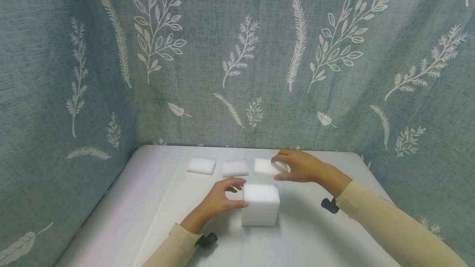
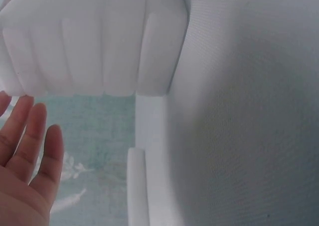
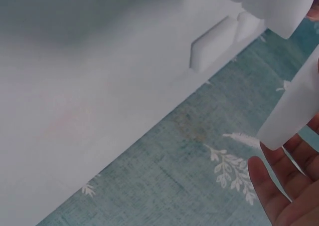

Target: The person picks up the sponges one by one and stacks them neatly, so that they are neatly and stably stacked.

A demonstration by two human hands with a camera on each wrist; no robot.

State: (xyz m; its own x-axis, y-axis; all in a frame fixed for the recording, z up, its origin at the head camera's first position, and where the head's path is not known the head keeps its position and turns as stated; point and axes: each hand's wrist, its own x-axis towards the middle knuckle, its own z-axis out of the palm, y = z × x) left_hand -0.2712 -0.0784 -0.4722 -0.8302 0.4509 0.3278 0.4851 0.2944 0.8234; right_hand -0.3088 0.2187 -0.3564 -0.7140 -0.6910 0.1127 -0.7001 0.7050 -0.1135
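A stack of several white sponges [image 1: 260, 205] stands on the table, its layers showing side by side in the left wrist view. My left hand [image 1: 222, 196] grips the top of the stack at its left side, thumb at the front edge and fingers at the back corner. Beyond the stack and to its right, my right hand [image 1: 299, 165] holds one more white sponge [image 1: 264, 165] between thumb and fingers. The right wrist view shows this sponge [image 3: 291, 109] raised off the table, with the fingertips along its edge.
Two loose white sponges, a left one [image 1: 201, 165] and a middle one [image 1: 235, 168], lie behind the stack on the white-covered table [image 1: 167, 201]. A green leaf-patterned curtain [image 1: 208, 61] hangs along the back and both sides. Each wrist carries a small dark camera.
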